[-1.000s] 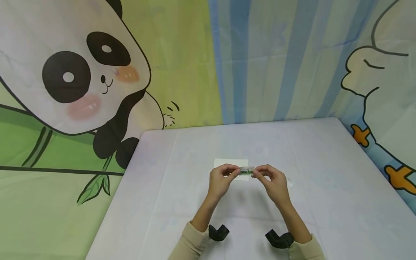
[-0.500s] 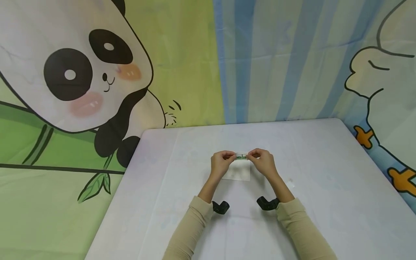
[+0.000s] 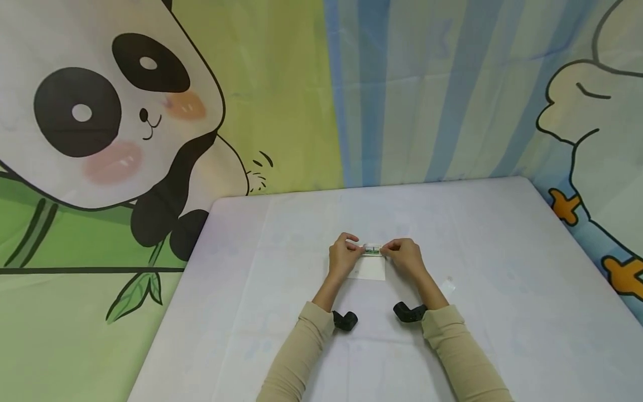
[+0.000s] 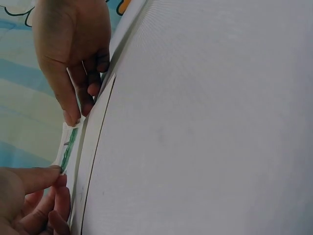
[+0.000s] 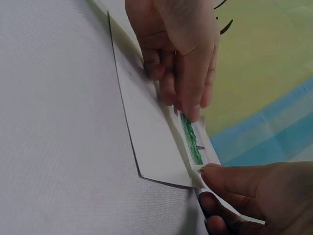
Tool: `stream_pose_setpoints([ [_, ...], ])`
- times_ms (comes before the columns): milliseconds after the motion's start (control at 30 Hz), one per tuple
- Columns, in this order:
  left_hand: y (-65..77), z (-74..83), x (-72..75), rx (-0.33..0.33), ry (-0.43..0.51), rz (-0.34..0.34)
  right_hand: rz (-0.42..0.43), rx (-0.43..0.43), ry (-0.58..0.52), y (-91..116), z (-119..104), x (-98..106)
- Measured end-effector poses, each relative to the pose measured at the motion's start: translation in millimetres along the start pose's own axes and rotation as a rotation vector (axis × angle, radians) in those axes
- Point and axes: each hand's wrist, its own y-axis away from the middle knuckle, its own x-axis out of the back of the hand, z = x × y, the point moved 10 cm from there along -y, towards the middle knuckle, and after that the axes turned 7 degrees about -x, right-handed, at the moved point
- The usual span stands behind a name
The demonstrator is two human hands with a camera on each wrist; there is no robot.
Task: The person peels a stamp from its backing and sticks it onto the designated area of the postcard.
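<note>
A small strip with a green picture (image 3: 372, 249) lies along the far edge of a white card (image 3: 369, 271); both rest on the table. My left hand (image 3: 344, 258) pinches the strip's left end, its index finger raised away from it in the head view. At the opposite end my right hand (image 3: 406, 258) pinches with thumb and fingers. In the right wrist view, the right thumb lies on the strip (image 5: 190, 139) beside the corner of the card (image 5: 146, 137), with its other fingers beneath. The left wrist view shows green on the strip (image 4: 68, 149) between both thumbs.
A small clear scrap (image 3: 447, 287) lies on the table to the right of my right forearm. Black wrist mounts (image 3: 345, 321) sit on both wrists. White cloth covers the table (image 3: 281, 268), with a panda-print curtain (image 3: 281, 111) behind it.
Both hands moved away from me with the strip, from over the card to its far edge, then lowered slightly. My left index finger has lifted off the strip.
</note>
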Motion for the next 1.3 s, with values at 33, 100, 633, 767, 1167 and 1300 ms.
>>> stream_pose_setpoints([
  [33,0.0,-0.2,0.1,-0.002,-0.002,0.001,0.0,-0.001,0.002,0.0,-0.3,0.3],
  [100,-0.2,-0.3,-0.1,-0.009,-0.01,0.0,0.002,0.002,0.014,-0.4,-1.5,1.1],
  [633,0.8,-2.6,-1.7,0.026,-0.159,-0.012,0.056,-0.011,0.043,-0.5,0.7,0.2],
  [767,-0.4,-2.0,-0.8,0.048,-0.191,-0.005,0.081,0.001,0.048,-0.3,-1.0,0.8],
  [1167,0.0,-3.0,-1.5,0.075,-0.235,0.008,0.11,0.008,0.067,3.1,-1.3,0.6],
  [1300,-1.3,-1.1,-1.2,0.075,-0.242,0.002,0.11,0.013,0.067,2.6,-1.3,0.8],
])
